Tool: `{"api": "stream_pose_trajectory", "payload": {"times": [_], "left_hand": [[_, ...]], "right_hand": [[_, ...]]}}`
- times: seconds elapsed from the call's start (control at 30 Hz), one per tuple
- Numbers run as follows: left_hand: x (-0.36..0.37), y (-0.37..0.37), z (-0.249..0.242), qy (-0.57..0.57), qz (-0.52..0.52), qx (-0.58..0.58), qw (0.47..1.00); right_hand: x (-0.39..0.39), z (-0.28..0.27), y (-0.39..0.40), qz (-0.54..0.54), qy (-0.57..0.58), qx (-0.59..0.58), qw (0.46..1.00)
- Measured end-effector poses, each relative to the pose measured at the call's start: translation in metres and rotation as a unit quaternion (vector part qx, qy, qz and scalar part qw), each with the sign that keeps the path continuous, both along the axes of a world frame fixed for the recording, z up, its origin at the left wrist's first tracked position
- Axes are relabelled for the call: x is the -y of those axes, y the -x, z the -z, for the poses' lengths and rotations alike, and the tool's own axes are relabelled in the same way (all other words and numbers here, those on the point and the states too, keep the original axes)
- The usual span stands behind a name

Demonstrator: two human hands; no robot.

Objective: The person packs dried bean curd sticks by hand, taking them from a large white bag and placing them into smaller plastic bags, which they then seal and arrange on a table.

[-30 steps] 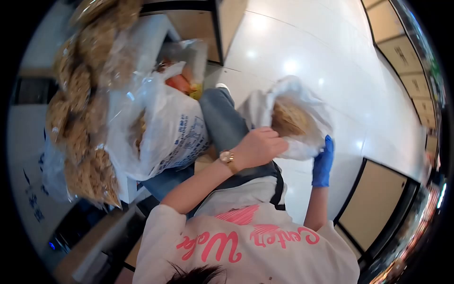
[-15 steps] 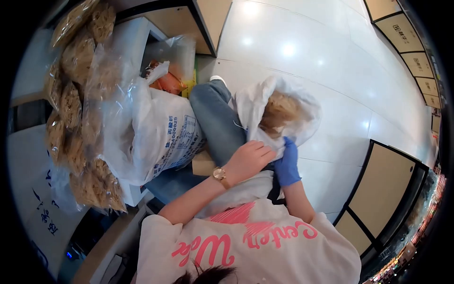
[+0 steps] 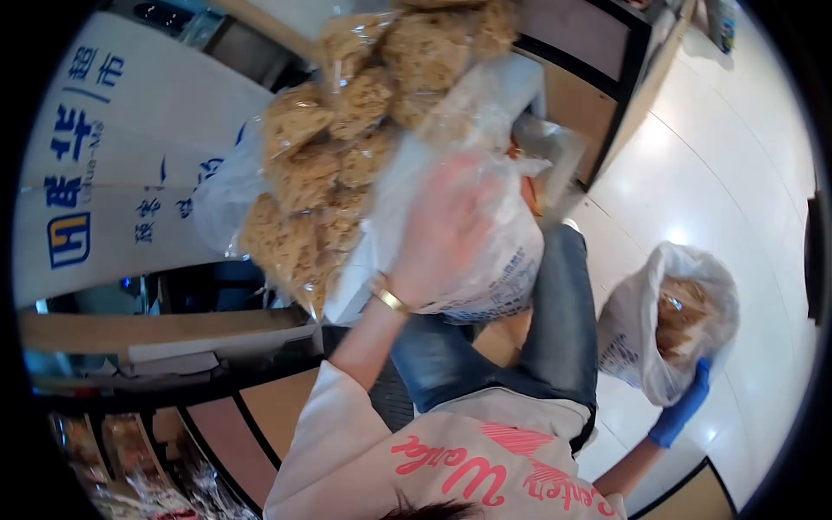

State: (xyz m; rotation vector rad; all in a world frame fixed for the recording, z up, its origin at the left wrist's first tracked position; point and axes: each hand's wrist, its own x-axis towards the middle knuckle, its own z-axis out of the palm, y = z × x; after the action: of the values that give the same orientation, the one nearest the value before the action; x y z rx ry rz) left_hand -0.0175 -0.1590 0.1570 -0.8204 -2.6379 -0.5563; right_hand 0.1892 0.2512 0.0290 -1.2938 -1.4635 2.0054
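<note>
My left hand (image 3: 451, 221), bare and with a gold watch at the wrist, is smeared by motion. It is over a white plastic sack (image 3: 511, 277) with blue print, beside clear plastic film; its fingers cannot be made out. My right hand (image 3: 685, 406), in a blue glove, grips the rim of another white sack (image 3: 620, 334) standing on the floor to the right. Brown dried pieces in clear wrapping (image 3: 680, 316) show inside that sack's open mouth. Several clear bags of tan, flaky dried food (image 3: 355, 104) are piled beyond my left hand.
A white stand (image 3: 360, 273) is under the bags. Behind my legs (image 3: 568, 303) lies a pale tiled floor (image 3: 719, 160). A printed white panel (image 3: 130, 173) stands at the left, with a wooden ledge (image 3: 156, 334) below it. Wood-coloured cabinets (image 3: 572, 108) are at the top.
My view has swung to the left. My left hand has left the sack with the brown pieces and moved to the printed sack beside the piled bags. My right hand stays at the other sack's rim.
</note>
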Motion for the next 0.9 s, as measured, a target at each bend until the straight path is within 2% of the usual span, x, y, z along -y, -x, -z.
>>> {"api": "stream_pose_trajectory", "payload": {"times": [0.03, 0.1, 0.13, 0.17, 0.2, 0.23, 0.27, 0.3, 0.33, 0.37, 0.4, 0.43, 0.47, 0.5, 0.53, 0.57, 0.63, 0.7, 0.73, 0.8, 0.83, 0.9], "left_hand": [[0.026, 0.019, -0.014, 0.015, -0.060, -0.099, 0.993], [0.094, 0.059, 0.004, -0.102, -0.201, -0.143, 0.964], [0.129, 0.082, 0.009, -0.144, -0.266, -0.120, 0.946], [0.184, 0.100, 0.009, -0.234, -0.315, -0.112, 0.913], [0.215, 0.107, -0.009, -0.374, -0.309, -0.118, 0.866], [0.244, 0.116, -0.001, -0.528, -0.288, -0.100, 0.792], [0.291, 0.144, 0.023, -0.350, -0.483, -0.127, 0.793], [0.360, 0.157, 0.049, 0.007, -0.442, -0.131, 0.887], [0.425, 0.170, 0.073, 0.327, -0.339, -0.246, 0.847], [0.453, 0.187, 0.078, 0.204, -0.345, -0.136, 0.906], [0.464, 0.185, 0.063, 0.041, -0.307, 0.037, 0.950], [0.475, 0.181, 0.045, -0.198, -0.283, 0.206, 0.915], [0.483, 0.175, 0.026, -0.361, -0.307, 0.311, 0.824], [0.479, 0.171, 0.014, -0.353, -0.347, 0.311, 0.811], [0.433, 0.164, -0.001, -0.353, -0.393, 0.303, 0.793], [0.381, 0.150, -0.024, -0.256, -0.473, 0.331, 0.776], [0.370, 0.143, -0.026, -0.153, -0.538, 0.353, 0.750], [0.398, 0.156, -0.006, -0.258, -0.440, 0.344, 0.788], [0.401, 0.160, -0.003, -0.257, -0.440, 0.344, 0.789], [0.409, 0.164, 0.000, -0.425, -0.404, 0.365, 0.723], [0.415, 0.167, 0.003, -0.423, -0.407, 0.366, 0.722], [0.419, 0.169, 0.000, -0.452, -0.361, 0.293, 0.762]], "right_hand": [[-0.001, -0.006, 0.001, 0.009, 0.011, -0.009, 1.000], [0.004, -0.023, 0.009, 0.014, -0.004, -0.016, 1.000], [-0.002, -0.025, 0.008, 0.013, -0.053, 0.016, 0.998], [-0.014, -0.027, 0.002, 0.006, -0.090, 0.039, 0.995], [-0.009, -0.048, 0.005, 0.008, -0.051, 0.002, 0.999], [-0.015, -0.045, 0.008, 0.012, -0.056, 0.006, 0.998], [-0.029, -0.043, -0.010, -0.032, -0.145, 0.012, 0.989], [-0.048, -0.040, -0.030, -0.079, -0.230, 0.023, 0.970], [-0.062, -0.050, -0.060, -0.119, -0.316, 0.051, 0.940], [-0.050, -0.064, -0.060, -0.100, -0.350, 0.066, 0.929], [-0.037, -0.075, -0.057, -0.053, -0.312, 0.018, 0.948], [-0.044, -0.073, -0.054, -0.078, -0.355, 0.012, 0.932], [-0.044, -0.072, -0.041, -0.094, -0.328, -0.008, 0.940], [-0.046, -0.075, -0.031, -0.109, -0.300, -0.029, 0.947], [-0.050, -0.076, -0.025, -0.091, -0.309, -0.057, 0.945], [-0.050, -0.087, -0.014, -0.127, -0.331, -0.018, 0.935], [-0.020, -0.106, -0.004, 0.000, -0.131, -0.026, 0.991], [-0.010, -0.116, 0.001, 0.000, -0.136, -0.020, 0.990], [-0.007, -0.118, 0.002, -0.004, -0.139, -0.011, 0.990], [-0.008, -0.114, -0.001, 0.003, -0.131, -0.026, 0.991], [-0.007, -0.113, 0.000, 0.007, -0.127, -0.038, 0.991], [0.001, -0.120, 0.003, -0.003, -0.114, -0.027, 0.993]]}}
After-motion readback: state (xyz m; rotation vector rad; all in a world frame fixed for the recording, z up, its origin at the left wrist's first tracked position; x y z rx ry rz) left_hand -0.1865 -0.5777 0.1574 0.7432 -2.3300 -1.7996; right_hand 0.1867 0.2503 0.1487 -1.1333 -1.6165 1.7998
